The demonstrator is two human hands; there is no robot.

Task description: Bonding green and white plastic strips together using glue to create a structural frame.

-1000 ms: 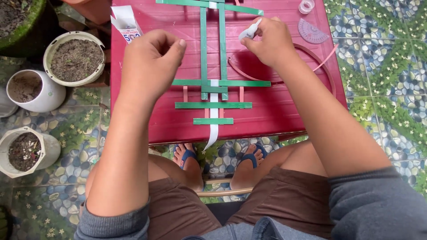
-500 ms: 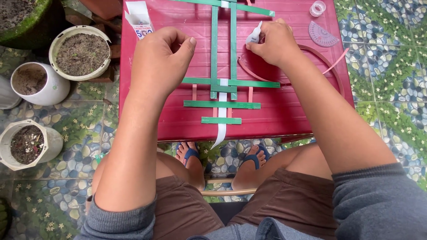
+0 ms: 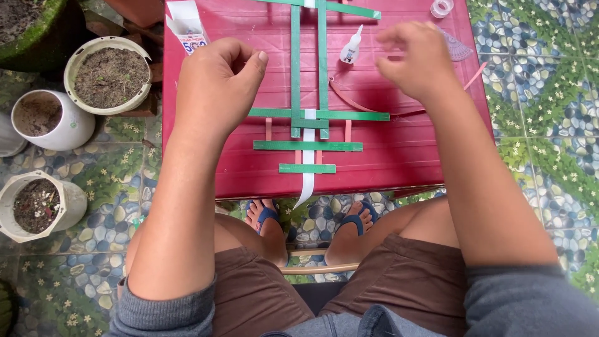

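Letting go of the glue: right hand (image 3: 415, 59) was off the small white glue bottle (image 3: 351, 46), now standing alone upper centre.
I logged both hands empty, left hand (image 3: 218, 84) loosely curled, above green strips (image 3: 309, 115) on the red table (image 3: 399, 156); gluing looked paused.

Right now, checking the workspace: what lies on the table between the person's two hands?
Head view: between the left hand and right hand lie two upright green strips and a small glue bottle.
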